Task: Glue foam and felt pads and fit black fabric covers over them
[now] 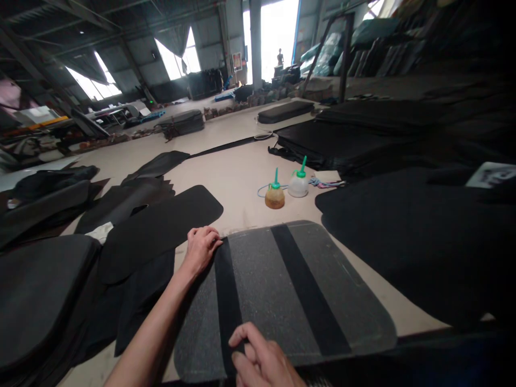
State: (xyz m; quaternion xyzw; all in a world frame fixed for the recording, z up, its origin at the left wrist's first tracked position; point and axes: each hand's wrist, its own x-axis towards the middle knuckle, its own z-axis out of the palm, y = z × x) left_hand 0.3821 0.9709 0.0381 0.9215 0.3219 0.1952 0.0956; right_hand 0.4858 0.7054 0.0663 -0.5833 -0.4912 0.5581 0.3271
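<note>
Your left hand bunches at the far end of the left strip, your right hand half-curls over it; grips unclear. On the panel, at the surface's near edge, uneven tension could skew it.

Dim overall, with white glare from far windows and tall opening, right edge near-black.

Bare left forearm and hand
</note>
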